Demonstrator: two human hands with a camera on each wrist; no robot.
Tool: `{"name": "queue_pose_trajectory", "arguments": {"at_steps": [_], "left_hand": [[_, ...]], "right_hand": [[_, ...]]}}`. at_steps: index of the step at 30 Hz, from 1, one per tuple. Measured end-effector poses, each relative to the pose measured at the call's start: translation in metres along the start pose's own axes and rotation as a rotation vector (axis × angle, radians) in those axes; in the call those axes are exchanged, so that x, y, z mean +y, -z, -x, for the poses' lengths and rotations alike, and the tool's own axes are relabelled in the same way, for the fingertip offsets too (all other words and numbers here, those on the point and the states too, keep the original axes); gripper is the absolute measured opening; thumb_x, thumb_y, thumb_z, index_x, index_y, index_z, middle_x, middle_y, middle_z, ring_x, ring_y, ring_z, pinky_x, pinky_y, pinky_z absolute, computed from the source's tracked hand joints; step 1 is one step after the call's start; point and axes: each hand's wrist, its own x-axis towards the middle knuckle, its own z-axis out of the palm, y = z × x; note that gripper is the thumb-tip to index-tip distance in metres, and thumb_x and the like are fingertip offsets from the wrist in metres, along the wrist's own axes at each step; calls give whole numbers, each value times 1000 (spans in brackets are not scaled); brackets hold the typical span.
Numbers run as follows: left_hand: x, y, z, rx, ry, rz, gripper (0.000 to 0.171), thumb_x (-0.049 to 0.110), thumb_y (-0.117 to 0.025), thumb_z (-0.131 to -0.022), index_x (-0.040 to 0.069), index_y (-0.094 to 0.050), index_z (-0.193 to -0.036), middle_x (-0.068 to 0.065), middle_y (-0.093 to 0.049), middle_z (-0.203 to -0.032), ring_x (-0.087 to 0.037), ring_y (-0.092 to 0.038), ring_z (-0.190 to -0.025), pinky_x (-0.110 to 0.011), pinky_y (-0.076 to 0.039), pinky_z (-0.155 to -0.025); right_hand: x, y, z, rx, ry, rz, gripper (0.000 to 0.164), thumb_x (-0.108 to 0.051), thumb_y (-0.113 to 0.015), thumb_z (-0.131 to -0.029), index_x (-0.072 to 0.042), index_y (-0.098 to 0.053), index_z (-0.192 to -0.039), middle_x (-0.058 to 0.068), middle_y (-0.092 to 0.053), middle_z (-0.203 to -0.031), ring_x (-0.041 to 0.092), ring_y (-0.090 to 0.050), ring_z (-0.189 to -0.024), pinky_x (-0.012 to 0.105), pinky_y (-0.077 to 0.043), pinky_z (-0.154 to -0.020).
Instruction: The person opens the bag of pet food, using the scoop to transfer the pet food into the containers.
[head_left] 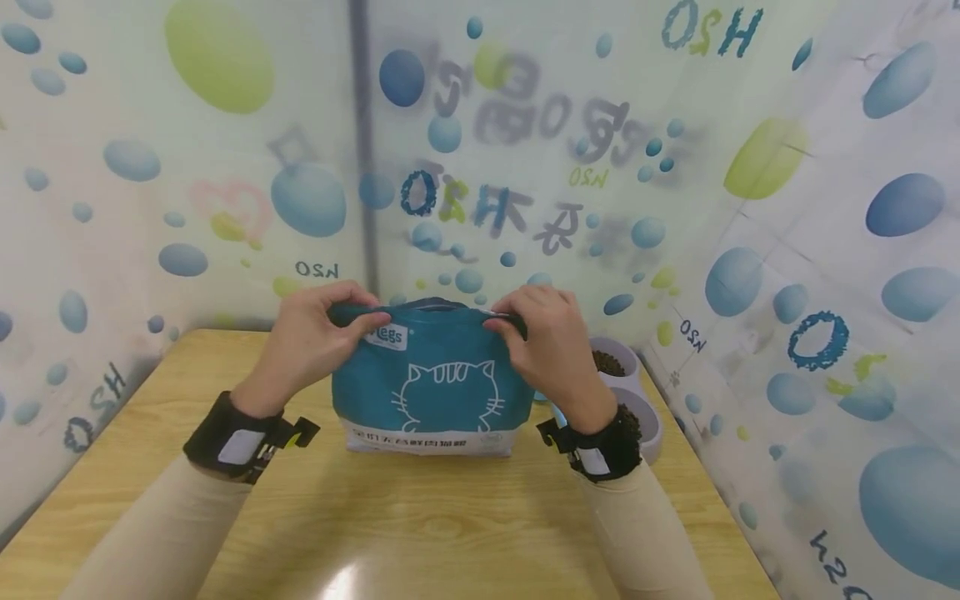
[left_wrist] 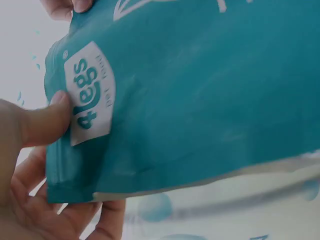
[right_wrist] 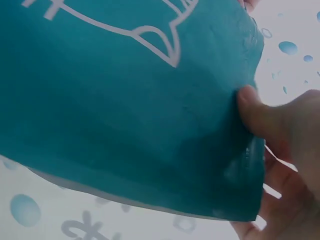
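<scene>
A teal pet food bag with a white cat outline stands upright on the table, its white lower band towards me. My left hand pinches the bag's top left corner, thumb in front and fingers behind. In the left wrist view that thumb lies beside the white "4legs" label. My right hand pinches the top right corner the same way, and its thumb presses the front in the right wrist view. Between the hands the top edge bows slightly apart; the inside is hidden.
Behind my right wrist, a pale double bowl holds brown kibble. The wooden table reaches patterned curtain-like walls at the back and sides. A small blue item is mostly hidden behind the bag's right side.
</scene>
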Motion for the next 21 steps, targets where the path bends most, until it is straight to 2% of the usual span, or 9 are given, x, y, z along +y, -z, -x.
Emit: {"name": "queue_pose_trajectory", "arguments": {"at_steps": [2, 5, 8, 12, 21], "left_hand": [[3, 1, -1, -16, -35, -48, 13, 22, -97, -100, 17, -90, -110, -5, -90, -103, -3, -57, -63, -26, -41, -59], [6, -1, -5, -28, -115, -98, 20, 24, -100, -96, 16, -91, -112, -3, -90, -103, -7, -70, -73, -24, -49, -65], [9, -5, -10, -14, -188, -117, 21, 22, -102, -94, 14, -91, -110, -3, -90, -99, -14, -74, -72, -23, -48, -64], [10, -8, -12, 31, -212, -110, 15, 15, -102, -92, 13, -92, -103, -4, -89, -92, -14, -65, -61, -23, -39, -56], [13, -15, -11, 112, -178, -104, 14, 15, -103, -90, 17, -90, -87, -3, -87, -81, -5, -46, -48, -29, -28, -48]], "right_hand": [[-2, 2, -2, -19, 24, 43, 20, -26, -93, -102, -12, -86, -115, 7, -85, -109, 33, -76, -107, 58, -55, -105], [-5, 2, -6, -43, 54, 81, 26, -31, -93, -101, -11, -87, -118, 7, -86, -111, 33, -78, -109, 56, -56, -105], [-8, 0, -9, -61, 69, 83, 27, -31, -92, -102, -10, -87, -118, 8, -85, -109, 32, -80, -104, 54, -60, -104], [-9, -3, -9, -63, 54, 57, 23, -27, -92, -103, -9, -86, -115, 8, -82, -105, 30, -80, -95, 51, -64, -98], [-10, -13, -6, 0, 30, 14, 9, -19, -88, -106, -10, -84, -106, 6, -81, -100, 28, -78, -87, 50, -62, -87]]}}
